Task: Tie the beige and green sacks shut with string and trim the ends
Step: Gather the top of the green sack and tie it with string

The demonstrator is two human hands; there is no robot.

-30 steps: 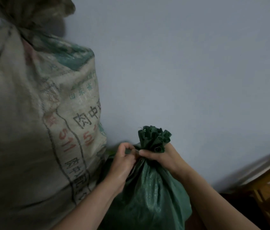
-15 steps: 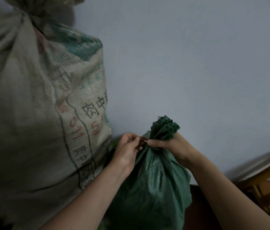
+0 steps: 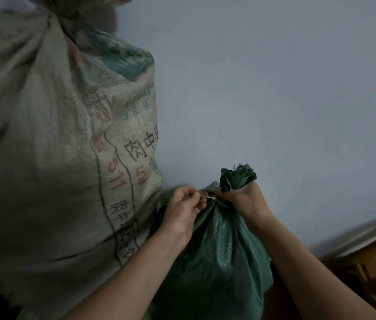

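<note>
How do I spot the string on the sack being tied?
Start from the big printed beige sack on the left; the smaller green sack stands against its right side. At that sack's gathered neck, between the left hand and the right hand, runs the string. It is the only thin, pale strand there, bright against the dark green weave.

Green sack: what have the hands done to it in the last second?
The left hand has drawn a little to the left, away from the right hand. The pale string it pinches now shows stretched between them at the neck. The right hand still grips the gathered neck of the green sack. The beige sack beside it stands as before, top bunched.
</note>
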